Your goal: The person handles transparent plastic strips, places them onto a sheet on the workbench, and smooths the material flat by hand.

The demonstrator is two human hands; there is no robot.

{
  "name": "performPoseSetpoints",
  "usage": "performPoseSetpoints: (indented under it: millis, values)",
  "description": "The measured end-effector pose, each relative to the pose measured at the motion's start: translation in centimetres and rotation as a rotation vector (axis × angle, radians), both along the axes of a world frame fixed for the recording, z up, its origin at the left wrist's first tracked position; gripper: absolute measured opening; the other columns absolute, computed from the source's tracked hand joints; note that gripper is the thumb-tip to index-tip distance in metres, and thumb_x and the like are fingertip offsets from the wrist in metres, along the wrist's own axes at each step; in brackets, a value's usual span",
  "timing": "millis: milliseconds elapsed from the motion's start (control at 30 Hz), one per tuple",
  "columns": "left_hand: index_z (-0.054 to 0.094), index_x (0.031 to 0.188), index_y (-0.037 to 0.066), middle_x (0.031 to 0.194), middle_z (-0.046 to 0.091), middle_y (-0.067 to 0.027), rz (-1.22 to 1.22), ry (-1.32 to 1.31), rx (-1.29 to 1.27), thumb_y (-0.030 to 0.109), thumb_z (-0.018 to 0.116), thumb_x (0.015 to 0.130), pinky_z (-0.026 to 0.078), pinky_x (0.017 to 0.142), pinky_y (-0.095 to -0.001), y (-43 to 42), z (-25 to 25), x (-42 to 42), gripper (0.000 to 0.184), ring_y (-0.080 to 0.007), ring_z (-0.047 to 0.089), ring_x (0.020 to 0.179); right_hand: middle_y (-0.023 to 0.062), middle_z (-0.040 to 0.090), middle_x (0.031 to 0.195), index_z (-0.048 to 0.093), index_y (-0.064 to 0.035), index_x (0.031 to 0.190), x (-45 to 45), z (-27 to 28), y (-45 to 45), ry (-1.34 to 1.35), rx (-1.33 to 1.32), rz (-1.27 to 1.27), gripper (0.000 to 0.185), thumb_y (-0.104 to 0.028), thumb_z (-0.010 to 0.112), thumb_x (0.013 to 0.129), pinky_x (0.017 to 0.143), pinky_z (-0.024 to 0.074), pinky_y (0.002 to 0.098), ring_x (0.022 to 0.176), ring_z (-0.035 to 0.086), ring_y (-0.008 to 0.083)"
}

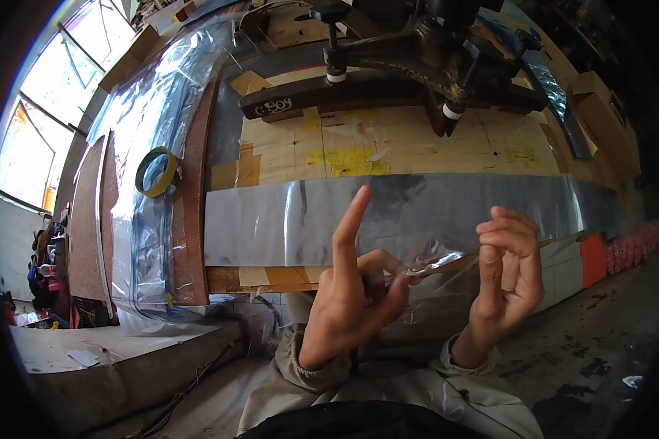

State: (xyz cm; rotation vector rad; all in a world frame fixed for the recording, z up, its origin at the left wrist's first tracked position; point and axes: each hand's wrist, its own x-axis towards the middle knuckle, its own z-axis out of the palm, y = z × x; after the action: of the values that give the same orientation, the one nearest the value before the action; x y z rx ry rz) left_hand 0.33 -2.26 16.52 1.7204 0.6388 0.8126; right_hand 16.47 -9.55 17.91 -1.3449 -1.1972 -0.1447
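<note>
My left hand is low in the middle, its index finger stretched upward. Its thumb and other fingers pinch the edge of a thin clear plastic film. To the right, my right hand is raised with bent fingers close to the thumb; what lies between them, if anything, is too small to make out. The film stretches from the left hand toward the right one. Behind both hands a long grey, glossy strip lies across the front of the work table, and the left index fingertip overlaps it in view.
A dark clamp-like frame with white-tipped feet stands over a wooden board patched with yellow tape. At left, a tape roll rests on stacked clear plastic sheets. A cardboard box stands at right.
</note>
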Motion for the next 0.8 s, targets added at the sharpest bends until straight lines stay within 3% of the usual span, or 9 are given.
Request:
performPoseSetpoints:
  millis: [300,400,500,600,700,733,800]
  values:
    - [0.016,0.149,-0.001,0.073,0.069,-0.0056,0.042,-0.015,-0.086,-0.002,0.064,0.085,0.046,0.056,-0.0210,-0.1,-0.3,-0.2,0.080,-0.0083,0.060,0.057,0.0104,0.068,0.086,0.060,0.0007,0.092,-0.3,0.1,0.6,0.040,0.029,0.081,0.010,0.005,0.061,0.083,0.082,0.0481,0.0379,0.083,0.063,0.0251]
    - [0.032,0.146,0.000,0.069,0.069,-0.0042,0.168,-0.059,-0.235,0.001,0.066,0.086,0.047,0.061,-0.0192,-0.4,-0.6,0.1,0.069,-0.0064,0.061,0.061,0.0103,0.068,0.085,0.060,-0.0006,0.092,-0.1,-0.1,0.4,-0.049,0.029,0.056,0.011,0.005,0.061,0.082,0.081,0.0482,0.0402,0.081,0.064,0.0237]
    - [0.047,0.138,0.000,0.068,0.068,-0.0043,0.156,-0.021,-0.200,0.002,0.067,0.086,0.046,0.063,-0.0179,-0.3,-0.6,-0.2,0.056,-0.0052,0.062,0.062,0.0093,0.068,0.085,0.059,-0.0011,0.092,-0.3,-0.5,0.4,0.010,0.089,0.093,0.013,0.005,0.062,0.080,0.082,0.0476,0.0424,0.080,0.065,0.0226]
    - [0.054,0.133,0.000,0.066,0.068,-0.0043,0.244,-0.100,-0.234,0.000,0.065,0.087,0.045,0.063,-0.0168,-0.6,-0.8,0.1,0.048,-0.0045,0.062,0.062,0.0083,0.068,0.087,0.063,-0.0037,0.094,-0.5,-0.1,0.5,-0.097,0.086,0.125,0.020,0.006,0.063,0.077,0.088,0.0449,0.0435,0.083,0.065,0.0216]
    - [0.062,0.123,-0.001,0.067,0.068,-0.0042,0.266,-0.142,-0.243,-0.002,0.062,0.088,0.046,0.059,-0.0171,-0.9,-0.5,0.0,0.035,-0.0034,0.063,0.062,0.0054,0.068,0.089,0.068,-0.0105,0.096,-0.4,0.9,-0.1,-0.373,-0.115,0.082,0.027,0.007,0.064,0.075,0.094,0.0405,0.0445,0.086,0.065,0.0205]
    - [0.064,0.118,-0.001,0.067,0.068,-0.0041,0.265,-0.123,-0.244,-0.003,0.062,0.088,0.046,0.058,-0.0174,-0.9,-0.3,0.0,0.030,-0.0035,0.063,0.061,0.0004,0.068,0.092,0.073,-0.0180,0.094,-0.6,1.3,-0.3,-0.398,-0.208,0.053,0.024,-0.001,0.071,0.077,0.099,0.0374,0.0462,0.089,0.064,0.0174]
    - [0.069,0.108,-0.001,0.066,0.068,-0.0040,0.264,-0.082,-0.244,-0.003,0.062,0.088,0.048,0.055,-0.0181,-0.9,0.3,-0.1,0.021,-0.0036,0.063,0.060,-0.0025,0.069,0.093,0.075,-0.0189,0.091,-0.4,1.5,-0.2,-0.518,-0.235,0.046,0.017,-0.011,0.074,0.076,0.100,0.0371,0.0478,0.089,0.065,0.0150]
